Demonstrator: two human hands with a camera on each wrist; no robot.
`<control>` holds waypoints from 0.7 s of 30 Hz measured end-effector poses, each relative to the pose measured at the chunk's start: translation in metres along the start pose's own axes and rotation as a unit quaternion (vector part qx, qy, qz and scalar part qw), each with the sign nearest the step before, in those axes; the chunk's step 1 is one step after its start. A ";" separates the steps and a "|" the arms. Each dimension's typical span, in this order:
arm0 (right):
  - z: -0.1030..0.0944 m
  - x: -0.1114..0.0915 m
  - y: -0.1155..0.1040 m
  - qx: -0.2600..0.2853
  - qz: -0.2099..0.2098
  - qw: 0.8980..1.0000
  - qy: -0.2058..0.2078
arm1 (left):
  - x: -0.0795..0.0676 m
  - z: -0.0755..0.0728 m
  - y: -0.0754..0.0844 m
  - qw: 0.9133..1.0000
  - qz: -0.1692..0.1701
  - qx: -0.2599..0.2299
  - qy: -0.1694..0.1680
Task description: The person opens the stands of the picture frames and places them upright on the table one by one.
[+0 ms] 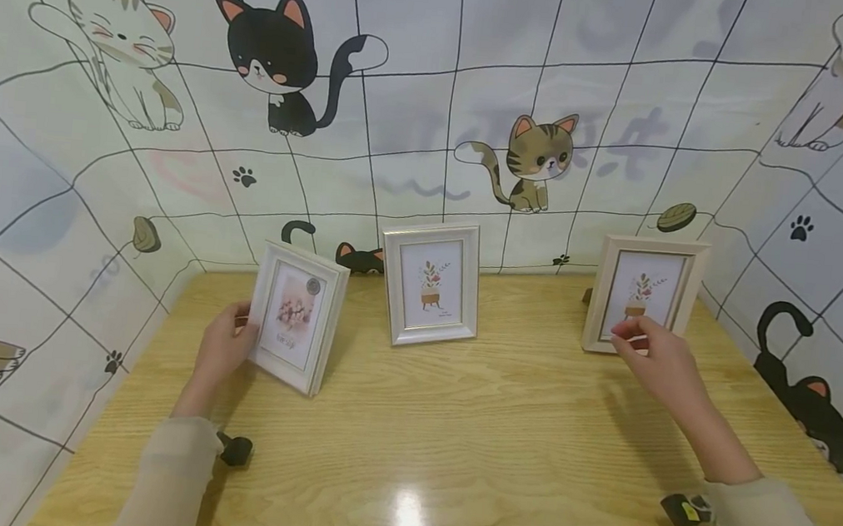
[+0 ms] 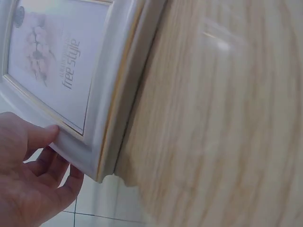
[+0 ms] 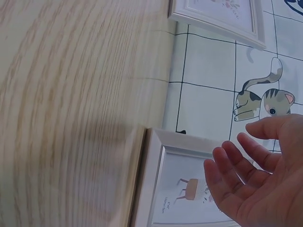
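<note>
At the left of the table, my left hand (image 1: 222,344) holds a white picture frame (image 1: 296,319) by its left edge. The left wrist view shows the thumb (image 2: 43,135) on the front of the frame and the fingers curled behind it. That frame has a pink flower print and stands turned toward the right. My right hand (image 1: 660,361) hovers before a cream picture frame (image 1: 645,287) at the right, overlapping its lower right part. In the right wrist view its fingers (image 3: 232,165) are spread and loosely bent, with nothing between them.
Between the two stands another white picture frame (image 1: 430,285) with a potted-plant print, upright near the back edge. All stand on a light wood table (image 1: 453,416). A backdrop (image 1: 419,121) with cat drawings and grid lines rises behind and at both sides.
</note>
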State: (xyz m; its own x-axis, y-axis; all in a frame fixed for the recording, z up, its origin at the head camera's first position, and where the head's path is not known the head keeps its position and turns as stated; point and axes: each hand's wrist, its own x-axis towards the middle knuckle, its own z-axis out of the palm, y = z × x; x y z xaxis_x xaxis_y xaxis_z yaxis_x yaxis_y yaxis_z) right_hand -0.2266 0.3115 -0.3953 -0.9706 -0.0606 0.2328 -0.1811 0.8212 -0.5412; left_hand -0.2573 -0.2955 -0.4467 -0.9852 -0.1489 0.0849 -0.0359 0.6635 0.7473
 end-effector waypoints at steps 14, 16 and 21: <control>0.011 0.008 -0.032 0.027 -0.035 0.999 -0.012 | 0.002 0.013 0.011 0.995 0.086 -0.029 -0.032; 0.015 0.010 -0.038 0.033 -0.044 0.998 -0.017 | 0.002 0.017 0.012 0.994 0.099 -0.036 -0.034; 0.027 0.016 -0.054 0.049 -0.060 0.996 -0.042 | 0.004 0.025 0.014 0.990 0.119 -0.067 -0.046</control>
State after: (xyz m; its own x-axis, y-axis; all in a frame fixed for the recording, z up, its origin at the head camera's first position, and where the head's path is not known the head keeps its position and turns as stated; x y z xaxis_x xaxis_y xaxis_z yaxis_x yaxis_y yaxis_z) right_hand -0.2369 0.2513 -0.3843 -0.9501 -0.2060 0.2344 -0.3075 0.7459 -0.5908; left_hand -0.2655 -0.2685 -0.4523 -0.9745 0.0714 0.2129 0.2152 0.5682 0.7943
